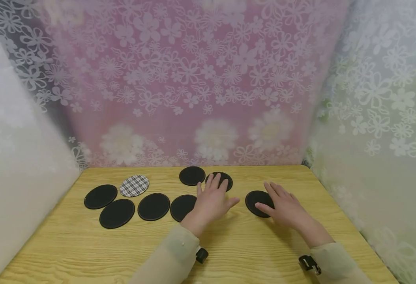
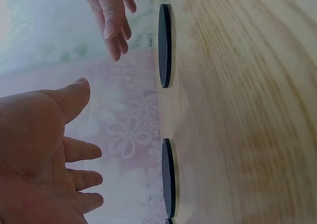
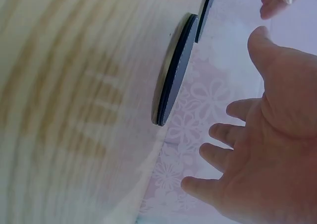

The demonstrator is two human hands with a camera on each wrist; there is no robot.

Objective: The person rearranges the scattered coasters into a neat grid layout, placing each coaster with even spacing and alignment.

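Observation:
My left hand point(image 1: 210, 203) hovers over the table with fingers spread. Beneath and beyond it in the head view lie a black round coaster point(image 1: 225, 177) and another black coaster point(image 1: 181, 207), both partly covered by the hand. To the right, my right hand point(image 1: 284, 206) hangs above a separate black coaster point(image 1: 255, 197), its thumb crossing in front of it. The right wrist view shows a gap between that hand point(image 3: 267, 140) and the coaster point(image 3: 177, 73), whose edge looks layered. Nothing is held in the left hand point(image 2: 44, 154) either.
Several more black coasters lie leftward, among them one in the middle point(image 1: 153, 206) and one at far left point(image 1: 100, 196). A black-and-white checked disc point(image 1: 134, 185) sits behind them. Flowered curtains point(image 1: 208, 79) enclose the wooden table point(image 1: 236, 252) at the back and sides.

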